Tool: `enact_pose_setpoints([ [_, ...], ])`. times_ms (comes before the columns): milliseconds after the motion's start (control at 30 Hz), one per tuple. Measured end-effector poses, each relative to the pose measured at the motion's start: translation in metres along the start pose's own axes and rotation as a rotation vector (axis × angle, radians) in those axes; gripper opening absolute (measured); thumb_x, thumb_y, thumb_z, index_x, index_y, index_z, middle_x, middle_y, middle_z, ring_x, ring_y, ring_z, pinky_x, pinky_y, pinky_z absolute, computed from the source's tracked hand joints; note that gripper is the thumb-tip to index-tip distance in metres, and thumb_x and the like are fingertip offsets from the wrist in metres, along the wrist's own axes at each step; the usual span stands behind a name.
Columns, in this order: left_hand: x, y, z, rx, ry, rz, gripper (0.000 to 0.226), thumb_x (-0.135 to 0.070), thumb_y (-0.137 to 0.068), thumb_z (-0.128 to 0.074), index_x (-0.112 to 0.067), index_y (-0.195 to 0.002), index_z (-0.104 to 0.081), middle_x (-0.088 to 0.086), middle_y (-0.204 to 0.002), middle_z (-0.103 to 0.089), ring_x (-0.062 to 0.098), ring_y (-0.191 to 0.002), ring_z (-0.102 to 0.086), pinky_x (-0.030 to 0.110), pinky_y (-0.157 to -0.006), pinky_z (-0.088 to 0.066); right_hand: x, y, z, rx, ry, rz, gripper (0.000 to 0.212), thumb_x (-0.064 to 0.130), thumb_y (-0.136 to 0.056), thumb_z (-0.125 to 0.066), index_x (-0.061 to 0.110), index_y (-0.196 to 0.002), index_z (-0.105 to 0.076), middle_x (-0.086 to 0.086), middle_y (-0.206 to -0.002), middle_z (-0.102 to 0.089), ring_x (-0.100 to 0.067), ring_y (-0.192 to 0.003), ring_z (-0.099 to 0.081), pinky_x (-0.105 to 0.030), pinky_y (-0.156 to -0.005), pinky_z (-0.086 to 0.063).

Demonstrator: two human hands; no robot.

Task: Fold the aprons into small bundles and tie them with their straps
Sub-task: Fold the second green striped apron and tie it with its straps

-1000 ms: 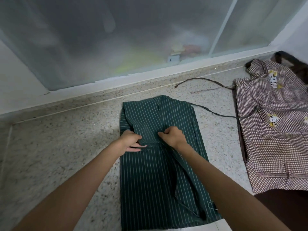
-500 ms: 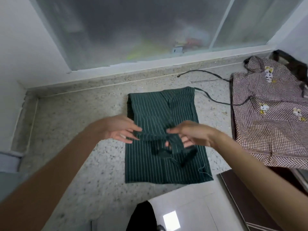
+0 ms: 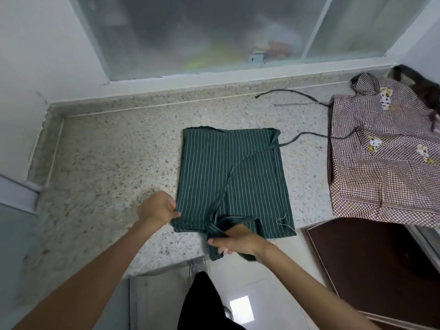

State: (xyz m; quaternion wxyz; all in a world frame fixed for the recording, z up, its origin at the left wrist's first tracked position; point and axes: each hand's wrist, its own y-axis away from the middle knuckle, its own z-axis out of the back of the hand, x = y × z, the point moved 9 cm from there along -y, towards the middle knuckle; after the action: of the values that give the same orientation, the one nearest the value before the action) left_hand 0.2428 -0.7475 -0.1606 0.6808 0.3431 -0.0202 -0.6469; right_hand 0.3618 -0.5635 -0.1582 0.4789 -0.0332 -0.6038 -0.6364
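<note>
Counter (image 3: 114, 163): speckled stone gives a flat bed for folding.
Checked apron (image 3: 381, 158): spread flat at right, apparently waiting its turn.
Green striped apron (image 3: 228, 167): folded rectangle mid-counter, strap (image 3: 307, 134) trailing right, left free for tying.
Left hand (image 3: 158, 208): pinches near-left corner, anchoring it.
Right hand (image 3: 238, 239): fingers curled round the bunched near edge, likely starting the next fold.

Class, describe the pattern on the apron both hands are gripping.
Dark green with thin white stripes: the apron, seen in the head view.
</note>
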Motion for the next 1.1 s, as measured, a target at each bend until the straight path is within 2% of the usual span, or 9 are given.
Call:
enact_pose_setpoints([
  [100, 0.007, 0.003, -0.007, 0.062, -0.046, -0.023, 0.024, -0.038, -0.07, -0.079, -0.02, -0.083, -0.071, -0.006, -0.089, -0.071, 0.011, -0.082, -0.066, 0.033, -0.081, -0.055, -0.019, 0.021, -0.028, 0.25, -0.05, -0.044, 0.039, 0.037, -0.089, -0.062, 0.025, -0.125, -0.053, 0.018, -0.081, -0.056, 0.004, -0.073, -0.048, -0.013, -0.069, -0.038],
  [200, 0.009, 0.004, -0.01, 0.067, -0.041, -0.039, 0.027, -0.039, -0.07, -0.079, -0.017, -0.085, -0.073, -0.006, -0.088, -0.07, 0.012, -0.083, -0.066, 0.033, -0.081, -0.055, -0.033, 0.029, -0.045, 0.452, -0.09, -0.086, 0.014, 0.033, -0.092, -0.059, 0.031, -0.105, -0.056, 0.026, -0.079, -0.057, 0.009, -0.077, -0.047, -0.019, -0.085, -0.034],
  [333, 0.009, 0.008, -0.008, 0.014, -0.115, -0.053, 0.028, -0.046, -0.072, -0.076, -0.021, -0.082, -0.07, -0.007, -0.088, -0.07, 0.01, -0.081, -0.064, 0.03, -0.077, -0.054, -0.051, 0.048, -0.065, 0.72, 0.067, -0.187, 0.046, 0.038, -0.097, -0.047, 0.019, -0.138, -0.044, 0.004, -0.116, -0.063, -0.011, -0.095, -0.059, -0.029, -0.094, -0.04],
  [433, 0.003, 0.011, 0.003, -0.043, -0.219, -0.062, 0.046, -0.051, -0.067, -0.077, -0.019, -0.093, -0.059, -0.005, -0.085, -0.063, 0.013, -0.08, -0.059, 0.028, -0.071, -0.049, -0.074, 0.059, -0.064, 0.78, 0.479, -0.246, 0.053, 0.042, -0.095, -0.05, 0.019, -0.141, -0.042, -0.003, -0.14, -0.046, -0.018, -0.117, -0.049, -0.032, -0.102, -0.036],
  [533, -0.022, 0.01, 0.011, -0.078, -0.196, -0.227, 0.073, -0.054, -0.061, -0.079, -0.018, -0.115, -0.047, -0.003, -0.109, -0.052, 0.017, -0.098, -0.054, 0.037, -0.082, -0.05, -0.068, 0.061, -0.018, 0.526, 0.926, -0.209, 0.065, 0.051, -0.091, -0.052, 0.021, -0.146, -0.032, 0.001, -0.15, -0.033, -0.02, -0.137, -0.032, -0.036, -0.112, -0.028],
  [700, -0.076, -0.009, 0.045, -0.275, -0.247, -0.56, 0.044, -0.036, -0.09, -0.056, -0.021, -0.131, -0.045, 0.0, -0.14, -0.036, 0.02, -0.126, -0.037, 0.038, -0.101, -0.038, -0.007, 0.035, 0.09, 0.016, 0.422, -0.01, 0.027, 0.021, -0.098, -0.046, 0.018, -0.122, -0.058, 0.004, -0.114, -0.063, -0.006, -0.092, -0.059, -0.029, -0.095, -0.044],
  [800, -0.093, -0.038, 0.058, -0.328, -0.313, -0.583, 0.034, -0.021, -0.095, -0.047, -0.019, -0.129, -0.05, 0.001, -0.142, -0.037, 0.021, -0.129, -0.035, 0.039, -0.105, -0.034, 0.011, -0.005, 0.149, -0.41, 0.38, 0.062, 0.031, 0.018, -0.098, -0.045, 0.015, -0.128, -0.053, -0.004, -0.119, -0.062, -0.019, -0.1, -0.061, -0.032, -0.087, -0.047],
  [933, -0.12, -0.071, 0.049, -0.315, -0.415, -0.645, 0.041, -0.032, -0.099, -0.038, -0.02, -0.138, -0.042, 0.001, -0.148, -0.033, 0.021, -0.134, -0.03, 0.037, -0.108, -0.028, 0.031, -0.057, 0.162, -0.679, 0.5, 0.051, 0.052, 0.036, -0.1, -0.034, 0.019, -0.148, -0.023, -0.01, -0.153, -0.025, -0.028, -0.141, -0.021, -0.043, -0.116, -0.021],
  [1100, -0.11, -0.139, 0.015, -0.066, -0.741, -0.563, 0.083, -0.071, -0.077, 0.006, -0.024, -0.146, 0.016, -0.005, -0.146, 0.024, 0.017, -0.144, 0.014, 0.041, -0.117, 0.008, 0.036, -0.123, 0.176, -0.649, 0.818, -0.033, 0.076, 0.07, -0.082, 0.006, 0.03, -0.144, 0.022, -0.004, -0.154, 0.024, -0.023, -0.144, 0.016, -0.044, -0.113, 0.013],
])
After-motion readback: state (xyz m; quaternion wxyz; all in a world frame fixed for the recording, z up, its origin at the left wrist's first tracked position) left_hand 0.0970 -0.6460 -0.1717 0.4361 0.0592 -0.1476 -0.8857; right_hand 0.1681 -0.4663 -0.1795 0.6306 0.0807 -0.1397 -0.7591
